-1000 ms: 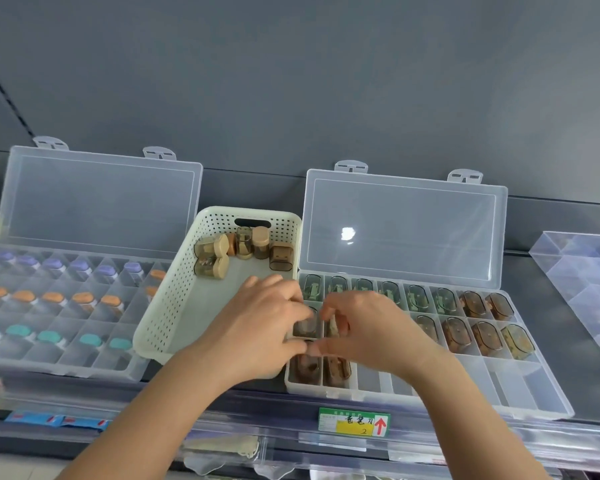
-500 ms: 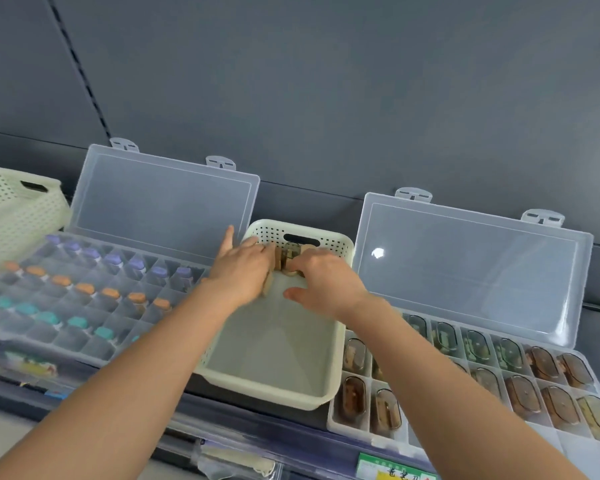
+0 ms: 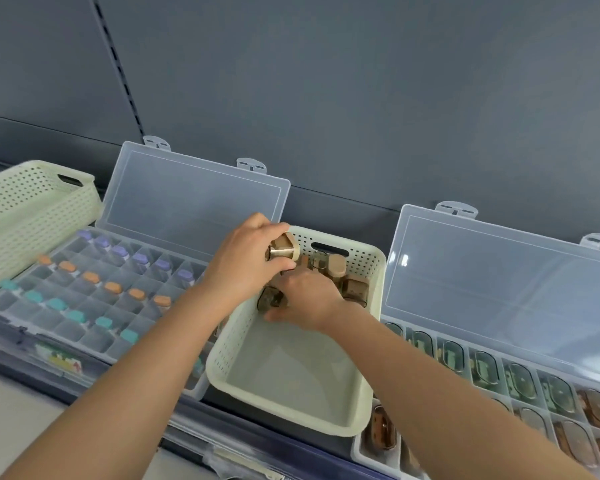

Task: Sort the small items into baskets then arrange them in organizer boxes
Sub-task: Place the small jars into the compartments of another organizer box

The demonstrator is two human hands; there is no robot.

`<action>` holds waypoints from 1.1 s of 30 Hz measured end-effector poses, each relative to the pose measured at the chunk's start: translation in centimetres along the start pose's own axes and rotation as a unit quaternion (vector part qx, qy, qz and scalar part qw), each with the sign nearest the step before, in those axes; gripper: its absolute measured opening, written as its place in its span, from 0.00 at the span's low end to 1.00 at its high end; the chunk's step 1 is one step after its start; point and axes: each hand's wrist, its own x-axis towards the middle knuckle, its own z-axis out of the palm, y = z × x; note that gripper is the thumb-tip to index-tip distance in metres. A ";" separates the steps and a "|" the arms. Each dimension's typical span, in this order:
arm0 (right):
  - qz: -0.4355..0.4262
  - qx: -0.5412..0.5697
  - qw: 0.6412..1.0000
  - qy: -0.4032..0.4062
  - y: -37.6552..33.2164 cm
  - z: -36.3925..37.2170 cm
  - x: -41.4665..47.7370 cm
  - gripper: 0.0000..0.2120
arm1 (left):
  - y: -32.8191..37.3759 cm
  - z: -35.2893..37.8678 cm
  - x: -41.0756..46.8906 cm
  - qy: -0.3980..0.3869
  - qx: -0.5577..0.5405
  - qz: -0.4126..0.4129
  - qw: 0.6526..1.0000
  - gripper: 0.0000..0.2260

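Note:
A cream perforated basket (image 3: 291, 393) sits between two open clear organizer boxes. Several small brown-and-beige capped items (image 3: 336, 266) lie at its far end. My left hand (image 3: 243, 268) grips one beige-capped item (image 3: 283, 249), lifted at the basket's far left corner. My right hand (image 3: 305, 299) reaches down into the basket and curls round a dark brown item (image 3: 271, 299). The right organizer box (image 3: 371, 448) holds brown and green items in its compartments.
The left organizer box (image 3: 84, 306) holds purple, orange and teal capped items in rows. A second cream basket (image 3: 25, 220) stands at the far left. Both box lids lean back against the grey wall. A shelf edge with a label runs along the front.
Both hands left the right organizer box and went into the basket's far end. My left hand has lifted a beige-capped item; my right hand has closed round a brown one. The view shifted left.

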 end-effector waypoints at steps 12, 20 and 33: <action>0.079 0.170 0.978 0.086 2.6 -2.8 -6.4 0.22 | 2.2 0.6 -1.5 0.033 -0.153 -0.012 0.988 0.14; 0.140 0.315 0.914 0.214 6.2 -4.0 -16.8 0.20 | 9.1 1.4 -4.1 -0.063 -0.186 0.092 0.976 0.18; 0.189 0.263 0.936 0.140 8.7 -2.4 -29.5 0.19 | 17.5 5.6 -9.9 -0.247 -0.132 0.210 0.937 0.18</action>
